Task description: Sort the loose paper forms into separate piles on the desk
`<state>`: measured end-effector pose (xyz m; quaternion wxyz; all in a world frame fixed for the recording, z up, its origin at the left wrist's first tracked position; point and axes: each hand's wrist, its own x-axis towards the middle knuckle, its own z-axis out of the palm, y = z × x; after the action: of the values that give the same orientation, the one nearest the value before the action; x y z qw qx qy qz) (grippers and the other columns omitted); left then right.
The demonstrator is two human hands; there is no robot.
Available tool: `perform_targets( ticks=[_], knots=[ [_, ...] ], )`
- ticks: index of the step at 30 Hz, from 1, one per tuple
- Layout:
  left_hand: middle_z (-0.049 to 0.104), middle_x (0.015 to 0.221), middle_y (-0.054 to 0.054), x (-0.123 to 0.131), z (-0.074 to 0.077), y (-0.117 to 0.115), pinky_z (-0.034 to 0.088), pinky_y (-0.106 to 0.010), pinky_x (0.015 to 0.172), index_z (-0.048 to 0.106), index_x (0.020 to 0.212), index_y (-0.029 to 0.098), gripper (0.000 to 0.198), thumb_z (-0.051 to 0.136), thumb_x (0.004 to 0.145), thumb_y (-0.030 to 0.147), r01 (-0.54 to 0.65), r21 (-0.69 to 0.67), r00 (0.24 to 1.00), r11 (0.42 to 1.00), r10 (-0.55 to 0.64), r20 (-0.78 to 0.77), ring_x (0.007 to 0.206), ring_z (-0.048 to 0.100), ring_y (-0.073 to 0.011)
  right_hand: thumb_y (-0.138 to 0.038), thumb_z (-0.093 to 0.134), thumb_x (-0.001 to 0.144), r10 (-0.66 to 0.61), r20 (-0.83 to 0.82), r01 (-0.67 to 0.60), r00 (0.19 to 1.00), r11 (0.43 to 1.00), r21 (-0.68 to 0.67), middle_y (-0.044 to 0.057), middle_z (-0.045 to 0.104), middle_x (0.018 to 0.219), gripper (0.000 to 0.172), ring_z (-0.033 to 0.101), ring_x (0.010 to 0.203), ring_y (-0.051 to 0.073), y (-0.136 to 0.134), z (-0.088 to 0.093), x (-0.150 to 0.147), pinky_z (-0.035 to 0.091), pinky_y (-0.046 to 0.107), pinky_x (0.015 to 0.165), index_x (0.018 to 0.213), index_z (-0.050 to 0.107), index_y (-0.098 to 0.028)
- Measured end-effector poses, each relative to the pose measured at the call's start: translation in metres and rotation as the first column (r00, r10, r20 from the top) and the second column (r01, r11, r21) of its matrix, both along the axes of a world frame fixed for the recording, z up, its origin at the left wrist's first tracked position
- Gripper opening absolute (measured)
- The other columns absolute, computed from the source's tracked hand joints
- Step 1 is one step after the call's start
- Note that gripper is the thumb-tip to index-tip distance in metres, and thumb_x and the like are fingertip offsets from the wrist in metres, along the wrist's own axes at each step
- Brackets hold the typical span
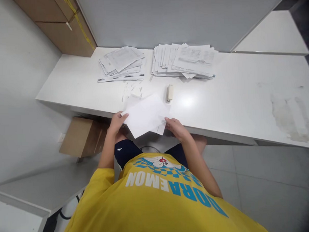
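Observation:
Several loose sheets of white paper (pixel 145 114) are fanned unevenly over the desk's front edge. My left hand (pixel 117 121) pinches their left corner, thumb on top. At the right side, my right hand (pixel 175 127) grips the sheets between thumb and fingers. Just beyond the papers, a small cream-coloured stapler-like object (pixel 170 93) lies on the desk. Farther back sit two piles of printed paper, a smaller left pile (pixel 122 61) and a larger right pile (pixel 184 60), both with uneven edges.
The white desk (pixel 234 93) runs against a grey panel (pixel 166 20). Cardboard boxes (pixel 65 34) stand at the back left, and another cardboard box (pixel 79 137) is below the desk. A peeled, stained patch (pixel 288 118) marks the right end.

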<state>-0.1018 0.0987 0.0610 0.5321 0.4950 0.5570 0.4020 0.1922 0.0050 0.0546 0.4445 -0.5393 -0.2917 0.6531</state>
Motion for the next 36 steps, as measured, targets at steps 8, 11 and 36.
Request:
perform_targets(
  ticks=[8,11,36],
  knots=[
    [0.062,0.067,-0.002,0.012,-0.037,-0.049,0.042,-0.024,0.05,0.067,0.083,0.014,0.045,0.079,0.066,0.055,0.02,-0.162,0.98,0.987,0.013,0.2,0.056,0.055,-0.0127,-0.065,0.073,0.063,-0.242,0.256,0.245,0.936,0.969,0.022,-0.003,0.048,0.054,0.053,0.047,0.057,0.015,-0.006,-0.013,-0.016,0.04,0.028,0.053,0.059,0.039,-0.025],
    [0.056,0.061,0.002,0.021,-0.046,-0.059,0.034,-0.021,0.043,0.065,0.081,0.014,0.044,0.08,0.067,0.053,-0.058,-0.156,0.977,0.986,0.088,0.197,0.047,0.045,-0.0081,-0.07,0.058,0.073,-0.185,0.503,0.158,0.844,0.983,0.097,-0.002,0.044,0.051,0.054,0.04,0.055,0.014,-0.018,-0.008,-0.011,0.031,0.028,0.051,0.054,0.04,-0.023],
    [0.066,0.085,-0.006,0.078,-0.046,-0.093,0.042,-0.025,0.054,0.061,0.102,0.016,0.052,0.052,0.085,0.064,-0.14,-0.288,0.934,0.947,0.223,0.279,0.068,0.059,-0.0156,-0.075,0.064,0.069,-0.401,0.0,0.401,0.916,0.916,0.003,-0.001,0.046,0.047,0.055,0.043,0.047,0.013,-0.059,-0.011,-0.022,0.036,0.03,0.049,0.059,0.057,-0.022]
  ],
)
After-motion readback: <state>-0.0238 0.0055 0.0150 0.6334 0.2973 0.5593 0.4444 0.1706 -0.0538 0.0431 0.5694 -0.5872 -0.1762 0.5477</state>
